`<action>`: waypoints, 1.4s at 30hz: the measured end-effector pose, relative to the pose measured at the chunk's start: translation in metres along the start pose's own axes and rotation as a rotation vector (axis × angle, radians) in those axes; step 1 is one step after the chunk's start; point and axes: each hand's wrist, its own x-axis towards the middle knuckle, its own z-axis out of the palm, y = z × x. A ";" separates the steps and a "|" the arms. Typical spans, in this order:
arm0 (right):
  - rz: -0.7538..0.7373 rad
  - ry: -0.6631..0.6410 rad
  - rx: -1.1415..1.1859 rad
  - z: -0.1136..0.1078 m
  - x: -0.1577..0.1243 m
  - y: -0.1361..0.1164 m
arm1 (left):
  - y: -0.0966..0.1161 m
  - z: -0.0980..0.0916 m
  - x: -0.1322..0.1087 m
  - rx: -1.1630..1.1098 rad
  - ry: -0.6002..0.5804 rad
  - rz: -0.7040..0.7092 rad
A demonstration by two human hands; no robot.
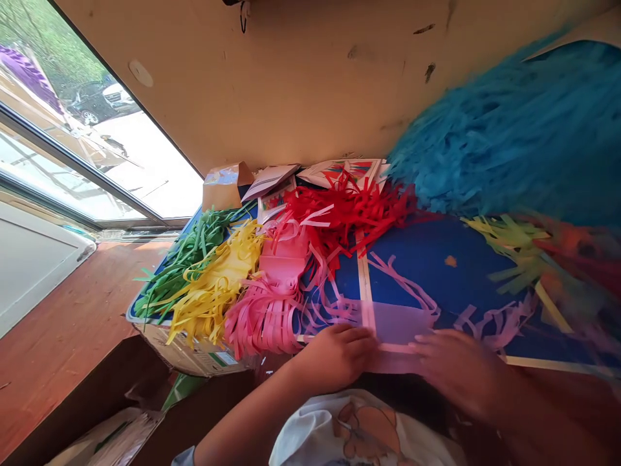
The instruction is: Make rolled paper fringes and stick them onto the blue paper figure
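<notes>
Across the far side a beige wall with dark marks (pixel 301 84) is seen, and a large sloping window (pixel 72 129) is set at the far left above a reddish wooden floor (pixel 63 323). A flat blue board with pale edging strips (pixel 427 265) is spread from the middle to the right. At its far right a big heap of turquoise fringe-cut paper (pixel 509 136) is piled, blurred. Smaller piles of cut strips are laid along the board from left to right: green paper strips (pixel 189 252), yellow paper strips (pixel 218 278), pink paper strips (pixel 266 310) and, farther back, red paper strips (pixel 349 207). Folded printed papers (pixel 339 171) and a small brown paper bag (pixel 226 184) are placed against the wall behind them. A pale lilac paper sheet with fringed ends (pixel 398 323) is laid flat at the near edge of the board, in the middle, between the two hands. Its left edge is touched by the left hand (pixel 339 356), whose fingers are bent and kept close together; whether the sheet is pinched cannot be told. Its right part is touched by the right hand (pixel 456 369), blurred, with fingers stretched out flat and slightly spread, nothing being gripped.
</notes>
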 end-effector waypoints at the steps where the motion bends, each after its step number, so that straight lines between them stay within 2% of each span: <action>1: 0.020 -0.002 0.028 -0.002 0.001 0.001 | -0.002 0.000 -0.002 -0.005 0.010 -0.013; 4: 0.143 -0.061 0.164 -0.006 0.006 0.006 | -0.007 -0.005 0.000 -0.023 -0.009 -0.102; 9: 0.483 -0.193 0.495 -0.015 0.024 0.015 | -0.007 -0.015 0.019 -0.114 -0.109 -0.418; 12: 0.638 -0.314 0.636 -0.025 0.040 0.021 | -0.006 -0.013 0.029 -0.079 -0.127 -0.539; 15: 0.723 -0.415 0.598 -0.034 0.057 0.027 | -0.004 -0.006 0.035 0.018 -0.124 -0.617; 18: 0.803 -0.460 0.414 -0.037 0.071 0.030 | -0.004 0.001 0.038 0.110 -0.115 -0.673; 24: 0.882 -0.634 0.095 -0.032 0.086 0.027 | -0.012 0.002 0.042 0.134 -0.226 -0.666; 30: 0.888 -0.559 0.010 -0.033 0.094 0.024 | -0.019 -0.003 0.048 0.117 -0.297 -0.556; 42: 0.924 -0.573 -0.153 -0.024 0.097 0.016 | -0.025 -0.001 0.058 0.088 -0.378 -0.578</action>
